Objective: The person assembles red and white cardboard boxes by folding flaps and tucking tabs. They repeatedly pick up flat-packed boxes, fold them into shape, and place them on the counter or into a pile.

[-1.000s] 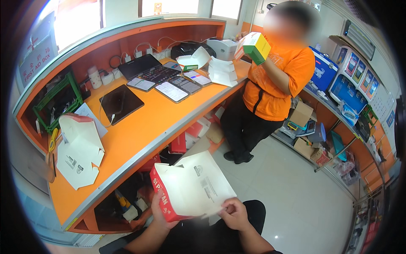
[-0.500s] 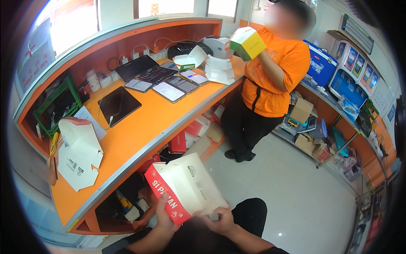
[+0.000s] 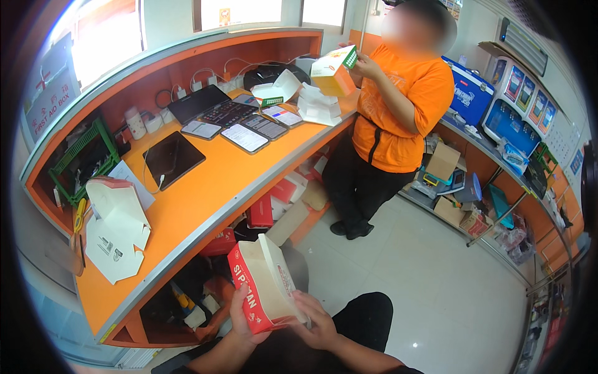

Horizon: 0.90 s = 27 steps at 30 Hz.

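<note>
Hands flank a red carton (left thumb pointing up).

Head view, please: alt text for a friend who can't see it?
The wearer's left hand grips a cream-lined red box, right hand against it. Phones and a tablet lie on an orange counter; a co-worker in orange holds a multicoloured carton.

The red box now seems more closed.
</note>
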Motion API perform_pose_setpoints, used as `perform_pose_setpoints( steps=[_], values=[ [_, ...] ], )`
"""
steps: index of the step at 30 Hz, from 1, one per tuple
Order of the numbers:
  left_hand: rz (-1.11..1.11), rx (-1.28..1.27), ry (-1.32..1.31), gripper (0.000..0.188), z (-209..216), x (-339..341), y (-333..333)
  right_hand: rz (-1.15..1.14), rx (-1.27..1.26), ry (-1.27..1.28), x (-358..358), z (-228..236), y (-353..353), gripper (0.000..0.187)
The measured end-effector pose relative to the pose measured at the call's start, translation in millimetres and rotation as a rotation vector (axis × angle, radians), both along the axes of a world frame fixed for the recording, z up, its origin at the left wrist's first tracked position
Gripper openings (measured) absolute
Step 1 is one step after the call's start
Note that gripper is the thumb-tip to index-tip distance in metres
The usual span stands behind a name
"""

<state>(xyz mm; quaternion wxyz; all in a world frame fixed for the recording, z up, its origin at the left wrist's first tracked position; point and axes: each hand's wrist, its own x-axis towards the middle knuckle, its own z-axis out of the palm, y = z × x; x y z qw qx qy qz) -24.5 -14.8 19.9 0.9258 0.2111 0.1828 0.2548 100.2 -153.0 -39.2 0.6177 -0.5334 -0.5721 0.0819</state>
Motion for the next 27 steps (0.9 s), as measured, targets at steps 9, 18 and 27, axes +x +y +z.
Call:
perform_pose_setpoints(
  steps=[9, 18, 27],
  values=[
    [-0.034, -0.05, -0.086, 0.075, -2, -1, -3, 0.302, 0.04, 0.381, 12, -5, -8, 0.058],
    [0.01, 0.038, 0.053, 0.071, -11, 7, -9, -0.09, -0.167, -0.194, 0, 21, -6, 0.083],
    [0.333, 0.533, 0.19, 0.06, -19, 6, -2, -0.173, -0.03, 0.548, 22, 33, -14, 0.08]
  ],
)
